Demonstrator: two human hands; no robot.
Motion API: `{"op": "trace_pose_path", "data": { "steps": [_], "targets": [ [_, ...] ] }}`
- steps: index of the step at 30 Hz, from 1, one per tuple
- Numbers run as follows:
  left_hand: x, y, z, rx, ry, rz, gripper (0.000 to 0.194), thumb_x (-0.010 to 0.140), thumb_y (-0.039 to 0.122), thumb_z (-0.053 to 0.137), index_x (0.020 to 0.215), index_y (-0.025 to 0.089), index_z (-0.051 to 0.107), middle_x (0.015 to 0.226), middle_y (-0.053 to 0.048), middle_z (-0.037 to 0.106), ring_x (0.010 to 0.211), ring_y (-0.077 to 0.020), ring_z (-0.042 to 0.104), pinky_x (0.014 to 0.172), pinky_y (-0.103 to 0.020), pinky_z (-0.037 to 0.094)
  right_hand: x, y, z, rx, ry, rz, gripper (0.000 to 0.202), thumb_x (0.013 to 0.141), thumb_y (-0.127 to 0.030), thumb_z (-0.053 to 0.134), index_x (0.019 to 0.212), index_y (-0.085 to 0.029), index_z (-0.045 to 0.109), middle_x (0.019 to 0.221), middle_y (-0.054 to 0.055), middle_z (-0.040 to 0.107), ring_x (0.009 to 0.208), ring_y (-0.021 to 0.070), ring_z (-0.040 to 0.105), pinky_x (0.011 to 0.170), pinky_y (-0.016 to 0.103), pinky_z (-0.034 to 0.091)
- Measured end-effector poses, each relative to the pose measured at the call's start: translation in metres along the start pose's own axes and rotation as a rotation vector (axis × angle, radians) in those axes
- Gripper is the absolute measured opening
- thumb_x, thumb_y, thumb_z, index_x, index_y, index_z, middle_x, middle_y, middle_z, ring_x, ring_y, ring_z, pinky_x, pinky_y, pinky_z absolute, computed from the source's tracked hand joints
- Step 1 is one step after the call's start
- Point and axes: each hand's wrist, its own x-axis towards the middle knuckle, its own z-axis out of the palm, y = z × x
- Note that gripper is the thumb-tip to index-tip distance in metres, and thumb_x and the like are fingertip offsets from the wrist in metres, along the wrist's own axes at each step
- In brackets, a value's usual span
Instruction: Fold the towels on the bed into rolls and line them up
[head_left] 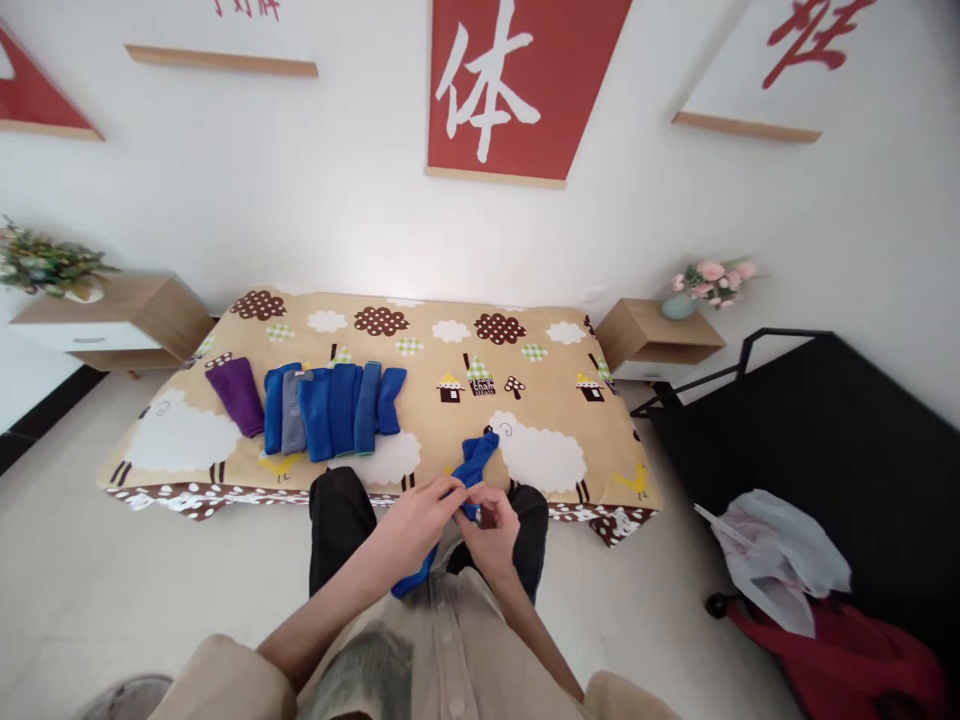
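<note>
A long, narrow blue cloth (476,460) stretches from the bed's front edge back towards my lap; its kind is unclear. My left hand (421,525) pinches it from above, with the fingertips bent over the fabric. Close against those fingertips, my right hand (491,528) has thumb and fingers curled together on the same cloth. Part of the cloth between the hands is hidden by the fingers, and its near end (415,577) shows below my left wrist. To the left on the bed lie a folded purple cloth (238,395) and a row of several folded blue and grey cloths (341,405).
The low bed (450,350) has a tan, sheep-patterned cover. Bedside cabinets with flowers stand left (142,300) and right (660,335). At the right, a black surface (847,440) holds a plastic bag (780,550), with a red bag (862,650) nearby.
</note>
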Motion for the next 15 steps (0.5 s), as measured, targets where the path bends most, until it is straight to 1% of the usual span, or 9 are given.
{"op": "trace_pose_path", "data": {
  "steps": [2, 3, 4, 6, 8, 9, 11, 13, 15],
  "targets": [
    [-0.004, -0.003, -0.005, 0.038, 0.023, -0.033, 0.046, 0.086, -0.001, 0.044, 0.116, 0.023, 0.068, 0.11, -0.009, 0.073, 0.099, -0.0234, 0.072, 0.089, -0.037, 0.063, -0.004, 0.017, 0.009, 0.012, -0.05, -0.021, 0.015, 0.081, -0.029, 0.074, 0.088, -0.025, 0.061, 0.086, 0.002, 0.072, 0.081, 0.0193, 0.069, 0.075, 0.033, 0.059],
    [-0.006, -0.005, -0.009, 0.025, 0.073, -0.064, 0.039, 0.089, 0.001, 0.043, 0.112, 0.022, 0.067, 0.105, -0.008, 0.072, 0.095, -0.0215, 0.072, 0.086, -0.035, 0.062, -0.003, 0.027, 0.013, -0.008, -0.1, -0.037, 0.01, 0.083, -0.028, 0.071, 0.09, -0.024, 0.063, 0.088, 0.003, 0.073, 0.082, 0.0187, 0.069, 0.077, 0.032, 0.059],
    [-0.009, -0.007, -0.014, -0.002, 0.152, -0.101, 0.034, 0.093, 0.004, 0.041, 0.108, 0.021, 0.066, 0.101, -0.006, 0.072, 0.092, -0.0196, 0.071, 0.084, -0.032, 0.061, -0.001, 0.039, 0.017, -0.039, -0.157, -0.052, 0.007, 0.084, -0.025, 0.067, 0.091, -0.023, 0.066, 0.09, 0.003, 0.073, 0.083, 0.0187, 0.069, 0.08, 0.033, 0.058],
    [-0.015, -0.015, -0.027, -0.058, 0.361, -0.183, 0.027, 0.098, 0.01, 0.04, 0.103, 0.022, 0.064, 0.096, -0.004, 0.071, 0.087, -0.0172, 0.07, 0.082, -0.029, 0.059, 0.005, 0.067, 0.022, -0.104, -0.236, -0.071, 0.011, 0.082, -0.022, 0.061, 0.089, -0.021, 0.07, 0.092, 0.004, 0.075, 0.086, 0.0201, 0.069, 0.084, 0.034, 0.057],
    [-0.022, -0.028, -0.044, -0.065, 0.57, -0.249, 0.021, 0.101, 0.018, 0.042, 0.103, 0.022, 0.063, 0.096, -0.004, 0.07, 0.088, -0.0173, 0.069, 0.084, -0.029, 0.058, 0.012, 0.095, 0.02, -0.166, -0.257, -0.046, 0.015, 0.078, -0.023, 0.06, 0.086, -0.021, 0.072, 0.091, 0.005, 0.076, 0.086, 0.0222, 0.07, 0.084, 0.036, 0.057],
    [-0.025, -0.037, -0.052, -0.05, 0.664, -0.275, 0.019, 0.101, 0.021, 0.044, 0.104, 0.022, 0.063, 0.098, -0.004, 0.07, 0.09, -0.0179, 0.069, 0.084, -0.03, 0.058, 0.015, 0.109, 0.016, -0.198, -0.268, -0.023, 0.015, 0.076, -0.025, 0.06, 0.084, -0.021, 0.072, 0.088, 0.006, 0.076, 0.083, 0.0228, 0.07, 0.081, 0.036, 0.057],
    [-0.032, -0.058, -0.07, -0.011, 0.832, -0.324, 0.017, 0.1, 0.026, 0.049, 0.107, 0.021, 0.065, 0.101, -0.005, 0.071, 0.093, -0.019, 0.069, 0.086, -0.031, 0.057, 0.018, 0.13, -0.001, -0.264, -0.306, 0.021, 0.015, 0.076, -0.028, 0.061, 0.082, -0.02, 0.073, 0.083, 0.006, 0.076, 0.076, 0.0229, 0.069, 0.076, 0.035, 0.056],
    [-0.037, -0.082, -0.088, -0.01, 0.963, -0.37, 0.019, 0.1, 0.029, 0.053, 0.111, 0.021, 0.066, 0.102, -0.005, 0.071, 0.092, -0.0189, 0.069, 0.083, -0.031, 0.056, 0.02, 0.142, -0.026, -0.317, -0.345, 0.045, 0.018, 0.078, -0.031, 0.062, 0.083, -0.02, 0.074, 0.082, 0.006, 0.077, 0.075, 0.0231, 0.069, 0.075, 0.035, 0.056],
    [-0.039, -0.107, -0.105, -0.042, 1.05, -0.414, 0.021, 0.1, 0.032, 0.056, 0.113, 0.019, 0.066, 0.098, -0.005, 0.071, 0.086, -0.017, 0.068, 0.075, -0.029, 0.054, 0.021, 0.145, -0.058, -0.356, -0.382, 0.071, 0.023, 0.082, -0.035, 0.061, 0.088, -0.02, 0.077, 0.087, 0.008, 0.078, 0.077, 0.0236, 0.071, 0.075, 0.035, 0.057]
  ]
}}
